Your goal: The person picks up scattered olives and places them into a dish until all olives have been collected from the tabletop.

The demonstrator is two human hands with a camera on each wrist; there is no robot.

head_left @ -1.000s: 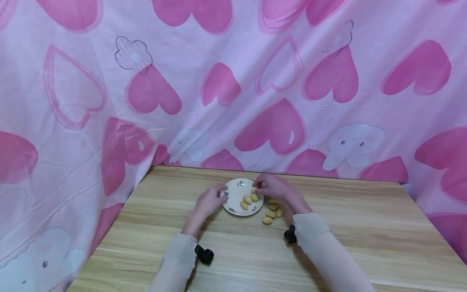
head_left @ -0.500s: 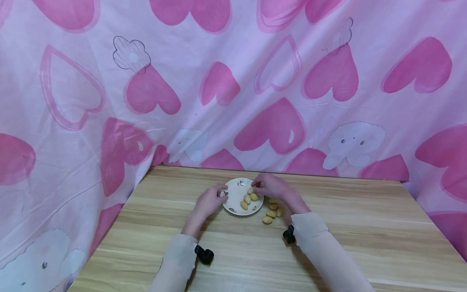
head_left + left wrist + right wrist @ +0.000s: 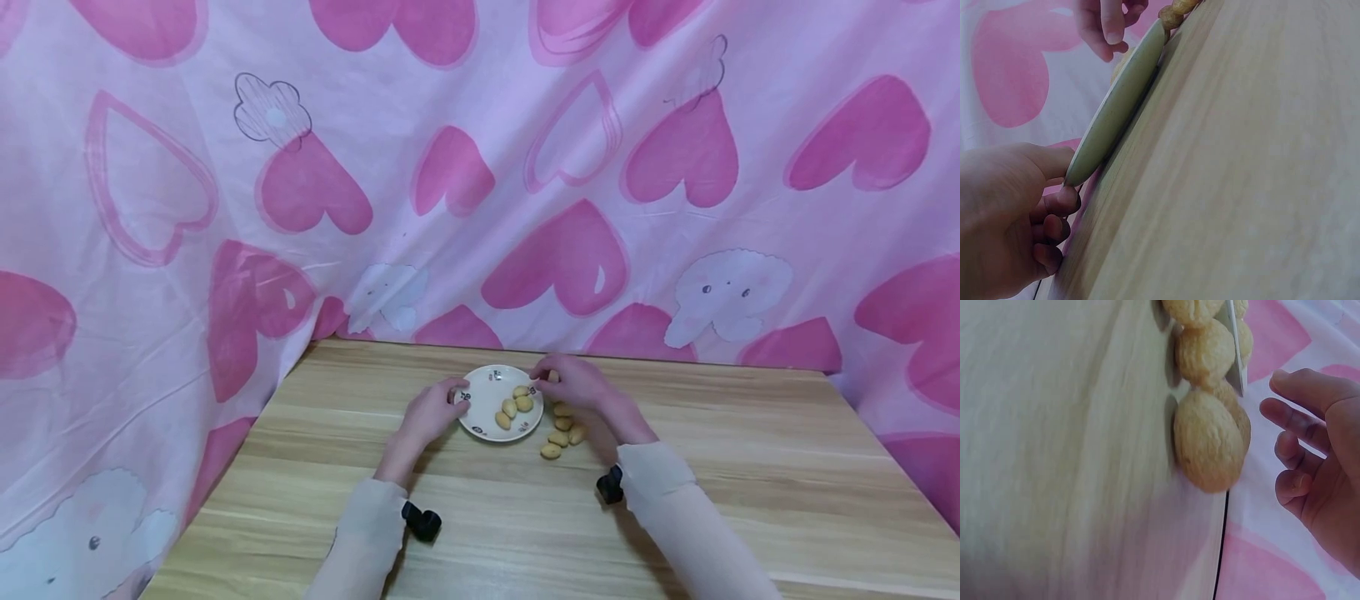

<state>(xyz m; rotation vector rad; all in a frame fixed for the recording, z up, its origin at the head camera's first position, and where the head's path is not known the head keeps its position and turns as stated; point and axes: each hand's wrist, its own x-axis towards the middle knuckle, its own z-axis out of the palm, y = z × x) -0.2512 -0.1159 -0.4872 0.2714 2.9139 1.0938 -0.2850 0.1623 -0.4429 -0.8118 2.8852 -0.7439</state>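
Observation:
A small white plate with a printed rim stands on the wooden table, several walnuts lying on its right half. My left hand grips the plate's left rim; in the left wrist view the thumb side lies over the plate's edge, with curled fingers below. My right hand hovers just past the plate's right edge, above more walnuts on the table. Seen from the right wrist, the thumb and fingers are parted with nothing between them, and a wrinkled tan walnut sits nearby.
A loose group of walnuts lies right of the plate, partly hidden by the right hand. Black wrist cameras are strapped at both sleeves. A pink heart-print cloth hangs behind the table's back edge.
My right hand has let go of a walnut, which now lies on the plate, and has drawn back to the right. The left hand stays at the plate's rim.

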